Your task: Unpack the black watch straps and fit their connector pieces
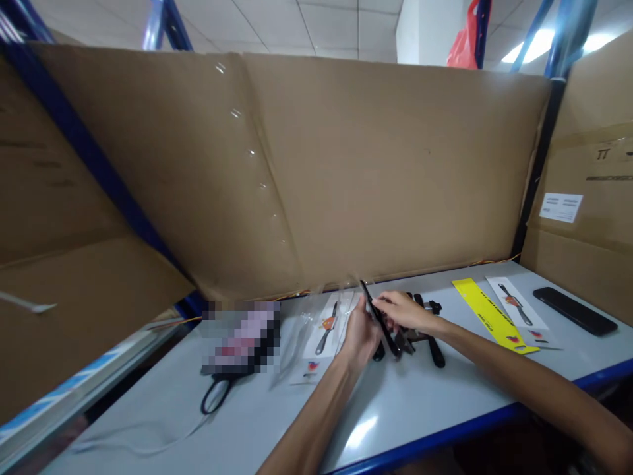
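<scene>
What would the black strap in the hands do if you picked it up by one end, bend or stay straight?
The black strap, held between the left hand and right hand, is long and thin, so it would probably droop. It looks light. Being flat, it likely wouldn't roll.

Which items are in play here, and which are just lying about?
In play: left hand and right hand holding a black watch strap; black straps pile; printed backing card.
Lying about: black phone; yellow card strip; black scissors.
</scene>
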### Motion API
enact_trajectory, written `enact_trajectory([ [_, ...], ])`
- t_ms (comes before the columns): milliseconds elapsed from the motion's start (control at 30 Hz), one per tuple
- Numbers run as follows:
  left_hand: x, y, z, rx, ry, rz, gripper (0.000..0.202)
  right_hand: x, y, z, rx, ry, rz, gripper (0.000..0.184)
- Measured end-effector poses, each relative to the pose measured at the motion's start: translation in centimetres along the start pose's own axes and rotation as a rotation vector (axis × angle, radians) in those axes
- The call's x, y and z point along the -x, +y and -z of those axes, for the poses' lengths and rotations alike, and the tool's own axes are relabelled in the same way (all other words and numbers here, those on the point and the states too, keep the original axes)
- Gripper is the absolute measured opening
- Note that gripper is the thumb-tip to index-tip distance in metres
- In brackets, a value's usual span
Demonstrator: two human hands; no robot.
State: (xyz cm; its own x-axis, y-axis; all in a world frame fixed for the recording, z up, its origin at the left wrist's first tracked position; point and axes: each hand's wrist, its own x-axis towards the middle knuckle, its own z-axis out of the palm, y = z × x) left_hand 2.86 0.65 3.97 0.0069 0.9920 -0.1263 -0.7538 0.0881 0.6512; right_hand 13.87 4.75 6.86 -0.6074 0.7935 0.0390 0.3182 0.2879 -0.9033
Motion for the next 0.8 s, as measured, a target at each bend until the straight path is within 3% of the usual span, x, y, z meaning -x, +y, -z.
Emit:
enact_trajectory([
  [100,-0.1,-0.4,-0.2,-0.041,0.046,0.005,0.038,-0.3,0.6,0.4,-0.198,-0.070,-0.100,0.020],
  [267,0.5,-0.5,-1.1,-0.101,0.042,-0.011,0.032,-0.2,1.8,1.1,-0.482,-0.053,-0.172,0.019],
  [433,1.4,-0.8,-1.8,-0.241,0.050,-0.059,0.080,0.0,2.7,1.1,-0.710,-0.008,-0.220,0.017],
  [500,1.4,-1.0,-2.0,-0.277,0.046,-0.067,0.086,0.1,2.9,1.1,-0.735,0.016,-0.239,0.019],
  [667,1.3,-1.5,-2.0,-0.375,0.054,-0.118,0.081,-0.3,3.2,1.1,-0.878,0.132,-0.267,0.018],
  [800,2.0,-1.1,-2.6,-0.407,0.088,-0.151,0.069,-0.9,3.2,2.5,-0.948,0.181,-0.319,0.014],
])
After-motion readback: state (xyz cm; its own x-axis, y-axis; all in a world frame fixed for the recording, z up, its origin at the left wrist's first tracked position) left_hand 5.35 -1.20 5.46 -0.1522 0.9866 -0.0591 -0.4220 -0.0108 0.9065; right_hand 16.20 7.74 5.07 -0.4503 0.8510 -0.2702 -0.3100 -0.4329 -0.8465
